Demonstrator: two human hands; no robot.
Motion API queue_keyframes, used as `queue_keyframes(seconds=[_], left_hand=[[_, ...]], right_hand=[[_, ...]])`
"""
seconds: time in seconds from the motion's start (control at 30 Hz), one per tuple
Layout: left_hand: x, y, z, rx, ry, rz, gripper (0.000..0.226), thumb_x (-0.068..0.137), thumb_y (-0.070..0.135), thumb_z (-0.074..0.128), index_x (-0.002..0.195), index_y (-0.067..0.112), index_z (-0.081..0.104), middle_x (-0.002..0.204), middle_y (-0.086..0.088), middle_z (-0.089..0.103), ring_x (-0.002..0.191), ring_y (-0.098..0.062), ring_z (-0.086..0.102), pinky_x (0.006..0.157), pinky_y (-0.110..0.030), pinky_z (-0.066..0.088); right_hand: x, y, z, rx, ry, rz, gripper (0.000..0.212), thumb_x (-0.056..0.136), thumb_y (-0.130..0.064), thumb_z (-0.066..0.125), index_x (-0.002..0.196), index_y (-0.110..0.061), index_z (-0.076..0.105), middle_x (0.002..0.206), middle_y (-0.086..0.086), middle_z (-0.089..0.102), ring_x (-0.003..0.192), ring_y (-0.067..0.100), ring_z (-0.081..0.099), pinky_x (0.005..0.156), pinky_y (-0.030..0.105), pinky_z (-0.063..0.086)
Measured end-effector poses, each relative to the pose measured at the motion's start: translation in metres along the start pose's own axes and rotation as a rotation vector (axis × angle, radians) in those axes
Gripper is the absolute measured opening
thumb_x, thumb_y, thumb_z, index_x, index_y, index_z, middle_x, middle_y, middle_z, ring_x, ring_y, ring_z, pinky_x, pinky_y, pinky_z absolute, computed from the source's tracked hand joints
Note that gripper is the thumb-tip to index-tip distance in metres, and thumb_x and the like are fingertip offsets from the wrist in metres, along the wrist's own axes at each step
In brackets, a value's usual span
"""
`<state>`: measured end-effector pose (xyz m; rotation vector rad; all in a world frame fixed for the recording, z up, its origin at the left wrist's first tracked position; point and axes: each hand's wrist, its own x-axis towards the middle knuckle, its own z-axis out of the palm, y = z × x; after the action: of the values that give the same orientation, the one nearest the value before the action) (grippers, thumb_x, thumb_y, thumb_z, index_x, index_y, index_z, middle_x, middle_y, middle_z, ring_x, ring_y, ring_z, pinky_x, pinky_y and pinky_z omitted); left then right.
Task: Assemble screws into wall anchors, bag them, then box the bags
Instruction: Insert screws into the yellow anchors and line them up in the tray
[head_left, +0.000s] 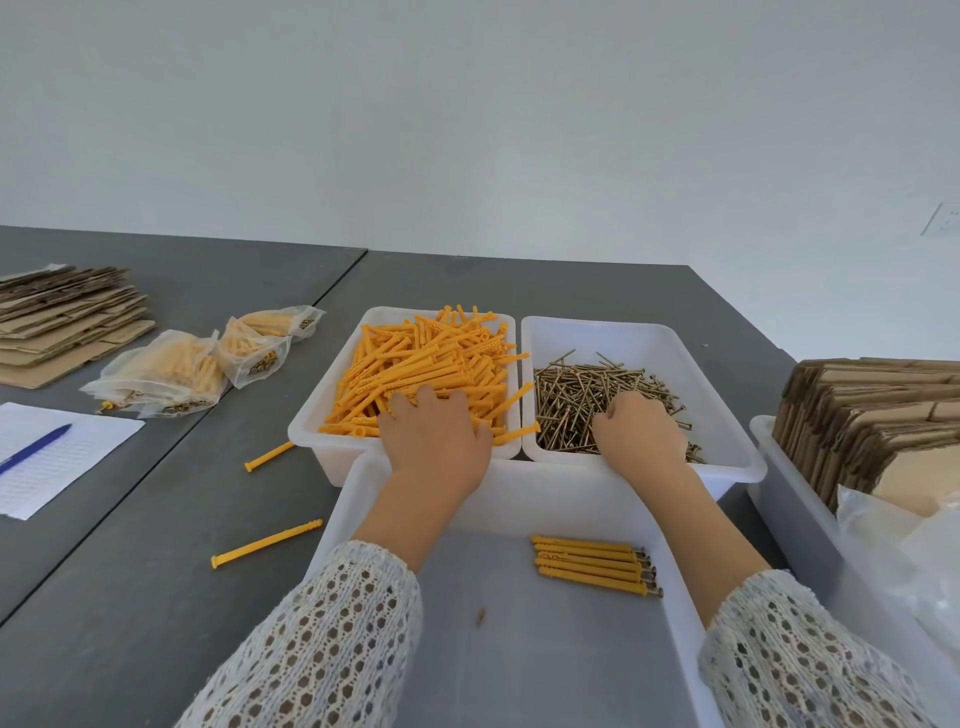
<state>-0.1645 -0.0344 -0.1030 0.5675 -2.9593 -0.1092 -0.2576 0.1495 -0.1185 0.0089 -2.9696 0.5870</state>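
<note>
packing workshop | parts bins (332, 395) | flat cartons (67, 322) | grey worktable (156, 571)

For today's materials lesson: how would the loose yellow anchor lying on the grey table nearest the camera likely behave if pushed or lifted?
The loose anchor looks like a slim plastic rod, so it is probably light and fairly stiff. Its round shaft may roll on the flat table, though the flared head could make it curve.

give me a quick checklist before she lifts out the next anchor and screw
1. Left hand on the anchors in their bin: ok
2. Right hand in the screws: ok
3. Anchor gripped: cannot tell, fingers hidden
4. Screw gripped: cannot tell
5. Near tray has room beside the finished anchors: ok
6. Two loose anchors outside the bins: not ok
</note>
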Motion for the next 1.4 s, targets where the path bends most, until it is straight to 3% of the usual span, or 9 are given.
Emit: queue_keyframes(seconds=[0.33,0.57,0.73,0.87,0.97,1.1,1.23,1.33,1.4], left_hand=[[0.016,-0.013,0.01,-0.181,0.101,0.123,0.039,0.095,0.059,0.045,0.114,0.03,0.065,0.115,0.002,0.057,0.107,-0.027,0.052,0.08,-0.038,0.046],[0.015,-0.011,0.011,-0.35,0.261,0.18,0.014,0.097,0.035,0.056,0.094,0.028,0.067,0.095,0.008,0.061,0.085,-0.017,0.058,0.056,-0.025,0.038],[0.012,-0.01,0.002,-0.299,0.386,0.255,0.026,0.105,0.034,0.042,0.104,0.023,0.065,0.093,0.005,0.062,0.089,-0.019,0.052,0.066,-0.036,0.047],[0.006,-0.003,-0.007,-0.307,0.452,0.448,0.022,0.107,0.024,0.041,0.113,0.017,0.061,0.078,0.01,0.051,0.071,-0.02,0.052,0.065,-0.033,0.032],[-0.001,0.002,-0.01,-0.417,0.379,0.549,0.031,0.107,0.018,0.041,0.136,0.02,0.053,0.093,0.007,0.062,0.071,-0.019,0.057,0.061,-0.038,0.046],[-0.005,0.004,-0.007,-0.439,0.371,0.604,0.035,0.107,0.014,0.04,0.138,0.024,0.052,0.119,0.007,0.063,0.082,-0.018,0.064,0.062,-0.044,0.054],[-0.004,0.006,-0.005,-0.418,0.418,0.622,0.029,0.107,0.024,0.039,0.124,0.018,0.062,0.095,0.002,0.065,0.075,-0.02,0.061,0.06,-0.046,0.051],[-0.004,0.008,-0.002,-0.366,0.468,0.602,0.041,0.106,0.04,0.03,0.101,0.021,0.066,0.079,0.005,0.063,0.068,-0.016,0.058,0.055,-0.043,0.048],[-0.003,0.009,0.001,-0.335,0.505,0.574,0.042,0.105,0.043,0.033,0.082,0.022,0.062,0.067,0.005,0.058,0.059,-0.015,0.054,0.049,-0.041,0.044]], right_hand=[[-0.007,-0.007,-0.002,0.093,0.254,-0.171,0.027,0.091,0.0,0.043,0.105,-0.013,0.062,0.097,0.003,0.064,0.084,0.023,0.058,0.066,0.035,0.051],[-0.007,-0.006,-0.001,0.103,0.262,-0.178,0.034,0.095,0.001,0.042,0.117,-0.011,0.064,0.093,0.007,0.069,0.08,0.027,0.062,0.068,0.039,0.055],[-0.008,-0.007,-0.003,0.257,0.386,-0.227,0.029,0.1,-0.006,0.043,0.12,-0.01,0.064,0.102,0.007,0.069,0.084,0.023,0.063,0.068,0.036,0.053],[-0.007,-0.012,-0.006,0.539,0.426,-0.23,0.018,0.097,-0.002,0.049,0.105,-0.012,0.063,0.086,-0.002,0.063,0.07,0.01,0.057,0.07,0.033,0.055],[-0.008,-0.015,-0.007,0.689,0.406,-0.208,0.019,0.097,-0.001,0.049,0.105,-0.016,0.055,0.078,-0.004,0.058,0.07,0.014,0.059,0.073,0.042,0.057],[-0.013,-0.02,-0.009,0.822,0.402,-0.232,0.028,0.098,0.0,0.046,0.112,-0.023,0.038,0.081,0.013,0.058,0.073,0.032,0.061,0.07,0.051,0.055],[-0.018,-0.026,-0.011,0.928,0.411,-0.242,0.025,0.099,-0.001,0.044,0.109,-0.021,0.034,0.072,0.021,0.049,0.061,0.034,0.049,0.061,0.043,0.048],[-0.02,-0.03,-0.007,0.975,0.356,-0.227,0.013,0.1,-0.007,0.047,0.103,-0.017,0.041,0.058,0.0,0.045,0.047,0.006,0.038,0.049,0.022,0.038],[-0.023,-0.032,-0.006,0.981,0.316,-0.276,0.008,0.099,-0.007,0.049,0.102,-0.014,0.047,0.048,-0.01,0.042,0.042,0.004,0.034,0.047,0.015,0.032]])
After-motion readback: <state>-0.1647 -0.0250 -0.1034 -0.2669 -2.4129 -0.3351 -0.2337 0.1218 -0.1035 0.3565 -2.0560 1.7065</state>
